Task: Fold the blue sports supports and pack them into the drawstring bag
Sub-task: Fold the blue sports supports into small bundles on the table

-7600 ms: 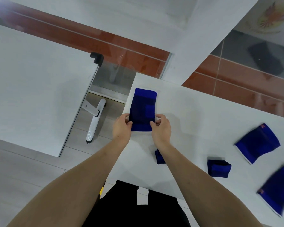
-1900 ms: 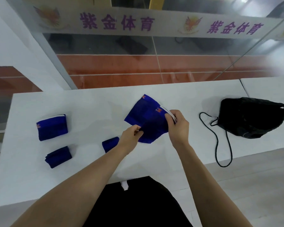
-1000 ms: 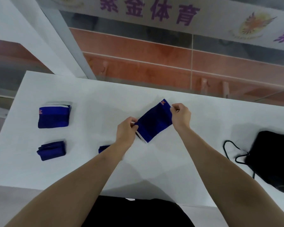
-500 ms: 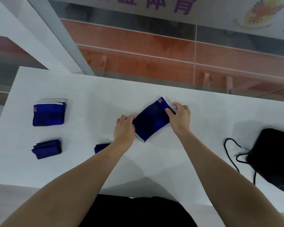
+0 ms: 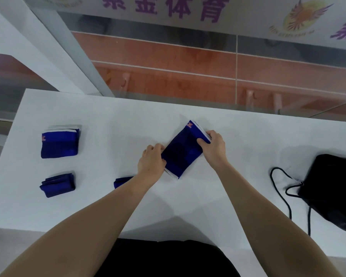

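Observation:
A blue sports support (image 5: pixel 183 151) with white trim lies tilted on the white table (image 5: pixel 108 206), in the middle. My left hand (image 5: pixel 152 161) grips its near left end and my right hand (image 5: pixel 214 146) grips its far right end. A folded blue support (image 5: pixel 59 143) lies at the far left. In front of it sits a smaller folded one (image 5: pixel 57 184). Another small blue piece (image 5: pixel 122 180) peeks out from under my left forearm. The black drawstring bag (image 5: pixel 332 190) lies at the right, its cord (image 5: pixel 284 188) looped on the table.
A glass partition with purple lettering runs along the far edge of the table. Beyond it is red-brown flooring. The table's near edge is just in front of my body.
The support has come down from held above the table to lying flat on it. Both hands stay at its ends and now press it down.

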Motion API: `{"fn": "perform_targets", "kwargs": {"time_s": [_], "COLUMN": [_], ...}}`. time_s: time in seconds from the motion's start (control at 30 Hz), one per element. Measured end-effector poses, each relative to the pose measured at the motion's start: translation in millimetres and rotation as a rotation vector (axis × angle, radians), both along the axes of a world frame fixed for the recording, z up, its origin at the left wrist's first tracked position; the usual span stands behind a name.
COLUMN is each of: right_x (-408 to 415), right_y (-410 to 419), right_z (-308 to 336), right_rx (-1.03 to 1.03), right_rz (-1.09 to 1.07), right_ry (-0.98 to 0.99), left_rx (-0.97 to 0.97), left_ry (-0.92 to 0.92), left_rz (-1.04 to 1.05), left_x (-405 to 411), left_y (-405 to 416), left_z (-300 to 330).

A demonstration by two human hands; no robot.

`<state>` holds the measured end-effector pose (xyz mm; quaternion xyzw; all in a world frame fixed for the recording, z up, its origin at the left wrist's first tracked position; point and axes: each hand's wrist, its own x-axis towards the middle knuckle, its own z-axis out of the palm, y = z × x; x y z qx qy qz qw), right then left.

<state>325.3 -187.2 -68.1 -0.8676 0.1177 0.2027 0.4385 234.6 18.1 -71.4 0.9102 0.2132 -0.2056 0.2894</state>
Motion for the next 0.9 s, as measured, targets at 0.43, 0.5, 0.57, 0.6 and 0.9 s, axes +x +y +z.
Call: {"fn": "perform_targets", "kwargs": {"time_s": [0.43, 0.5, 0.57, 0.6, 0.9], "right_x": [-17, -18, -21, -23, -86], "right_y": [1, -5, -13, -18, -44], "right_z": [95, 105, 107, 103, 24], "right_rx": [0.273, 0.274, 0.215, 0.167, 0.011], "right_rz": [0.173, 0.225, 0.346, 0.408, 0.614], "right_ry": [-0.363, -0.466, -0.564, -0.587, -0.391], "left_rx": [-0.389, -0.375, -0.339, -0.321, -0.333], "left_ry": [-0.533, -0.654, -0.718, -0.731, -0.246], "left_rz": [-0.022, -0.043, -0.101, -0.137, -0.38], "left_x": [59, 55, 46, 40, -31], "left_y": [-1, 2, 5, 5, 4], "left_z": [65, 68, 65, 61, -1]}}
